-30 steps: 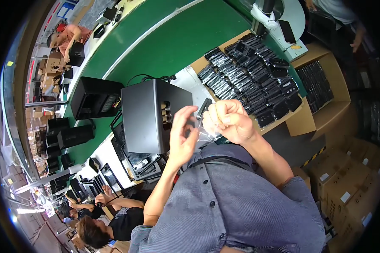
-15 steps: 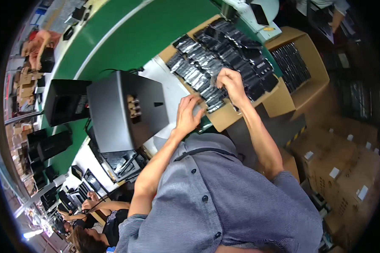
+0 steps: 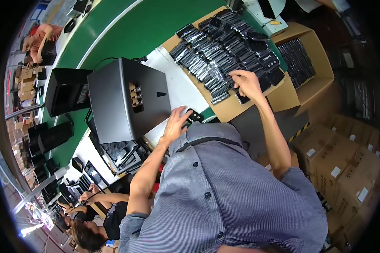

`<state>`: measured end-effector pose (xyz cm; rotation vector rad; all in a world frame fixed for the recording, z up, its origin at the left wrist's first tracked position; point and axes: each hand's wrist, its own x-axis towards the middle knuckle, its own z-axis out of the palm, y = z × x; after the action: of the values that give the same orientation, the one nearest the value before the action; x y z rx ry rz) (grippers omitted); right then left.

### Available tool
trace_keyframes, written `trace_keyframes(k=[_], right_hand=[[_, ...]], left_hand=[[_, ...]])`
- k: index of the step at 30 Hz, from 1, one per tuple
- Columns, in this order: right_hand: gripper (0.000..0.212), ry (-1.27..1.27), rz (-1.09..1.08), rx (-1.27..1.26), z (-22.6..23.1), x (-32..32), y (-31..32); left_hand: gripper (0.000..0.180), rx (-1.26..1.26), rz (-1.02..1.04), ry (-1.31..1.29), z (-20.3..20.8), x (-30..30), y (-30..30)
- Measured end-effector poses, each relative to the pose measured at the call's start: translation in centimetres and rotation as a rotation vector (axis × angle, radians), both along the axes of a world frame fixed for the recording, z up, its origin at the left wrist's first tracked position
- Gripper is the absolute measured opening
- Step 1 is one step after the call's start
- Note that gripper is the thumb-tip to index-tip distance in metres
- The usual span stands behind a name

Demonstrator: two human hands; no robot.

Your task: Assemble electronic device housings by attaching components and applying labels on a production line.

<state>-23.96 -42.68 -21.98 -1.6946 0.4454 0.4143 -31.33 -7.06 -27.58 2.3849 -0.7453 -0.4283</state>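
My left hand (image 3: 173, 126) is beside the front edge of the workbench, its fingers and thumb closed around one end of a small black remote control (image 3: 194, 117) with white markings. Over the near part of a shallow cardboard box, my right hand (image 3: 247, 85) is bent at the fingers, index and thumb drawn together; anything between the tips is too small to make out. Rows of black remotes in clear sleeves (image 3: 211, 63) fill the box (image 3: 230, 110). A few bare-looking black ones (image 3: 268, 59) lie on top at its right side.
A large dark grey metal cabinet (image 3: 145, 92) stands on the bench left of the box. Another open carton (image 3: 321, 80) holds upright black packs at the right. Stacked cartons (image 3: 325, 156) are on the floor lower right. Co-workers (image 3: 109, 219) sit at lower left.
My left hand has drawn back toward my body, and the black remote now shows at its fingertips. The right hand has shifted slightly right across the pile.
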Motion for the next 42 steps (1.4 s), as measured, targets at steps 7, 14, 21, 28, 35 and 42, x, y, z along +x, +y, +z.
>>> trace_keyframes(k=[7, 14, 21, 28, 35, 42], right_hand=[[0.018, -0.191, -0.043, -0.149, -1.3, -1.3, -0.3], [0.018, -0.200, 0.009, 0.138, 2.2, -5.5, 2.5], [0.036, -0.402, 0.272, 0.560, 8.0, -5.5, 7.3], [0.025, -0.257, 0.218, 0.781, 11.3, -5.6, 8.3], [0.032, -0.368, 0.114, 0.839, 10.9, -5.9, 9.1], [0.058, -0.254, 0.412, 1.042, 10.7, -4.7, 9.1]], left_hand=[[0.078, 0.190, -0.146, -0.092, -0.6, 1.7, -1.3], [0.053, -0.617, 0.462, 0.724, 5.8, 2.7, -3.2], [0.086, -1.357, 0.213, 1.295, 14.8, 1.7, -5.6], [0.069, -1.365, 0.239, 1.304, 16.8, 1.1, -5.7], [0.042, -1.025, 0.500, 0.891, 19.0, 0.3, -6.5], [0.037, -1.005, 0.451, 1.061, 19.2, 1.2, -5.7]])
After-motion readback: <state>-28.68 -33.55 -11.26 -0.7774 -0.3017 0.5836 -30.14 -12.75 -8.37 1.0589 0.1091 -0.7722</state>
